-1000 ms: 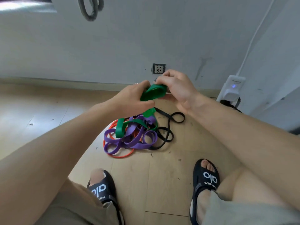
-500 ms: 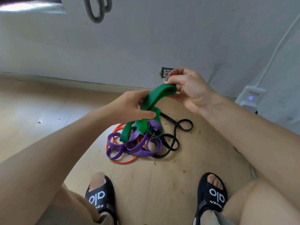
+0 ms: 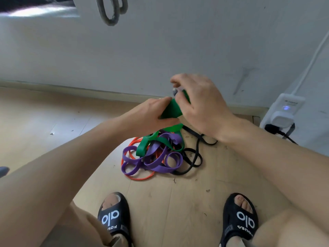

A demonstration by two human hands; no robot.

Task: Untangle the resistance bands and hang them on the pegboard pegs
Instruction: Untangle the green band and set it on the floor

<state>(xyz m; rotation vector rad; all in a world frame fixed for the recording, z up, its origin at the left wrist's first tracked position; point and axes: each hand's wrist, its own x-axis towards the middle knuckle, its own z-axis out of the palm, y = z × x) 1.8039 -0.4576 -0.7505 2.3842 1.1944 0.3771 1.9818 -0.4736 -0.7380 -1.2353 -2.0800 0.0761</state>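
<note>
**Green band lifted out of the tangle, both hands on it**

Head cam looking down at a wooden floor (image 3: 187, 202) with a messy pile of bands just below the middle of the frame. Both hands are up above the pile, about dead center, working the green band (image 3: 171, 109). The left hand (image 3: 151, 115) comes in from the lower left, and its fingers are curled around the lower part of the lifted green loop, thumb underneath. The right hand (image 3: 201, 102) comes in from the right, back of the hand facing the camera, and its fingers pinch the top end of that same green strip. It's a bit motion-blurred up there, so the exact fingertip contact is hard to make out.

The rest of the green band trails down into the pile, where it's looped through the purple band (image 3: 156, 163). An orange band (image 3: 140, 178) sits under the purple one, peeking out at the pile's left and bottom edge, and a thin black band (image 3: 193, 163) sprawls off the right side, partly running under the right wrist.

A grey band (image 3: 111, 13) hangs at the top of the frame, left of center, against the white wall (image 3: 178, 50); what it hangs from is cut off. Bottom of the frame has two feet in black slides (image 3: 113, 218), and a white plug-in device (image 3: 284, 111) with a blue light sits at the right edge.
</note>
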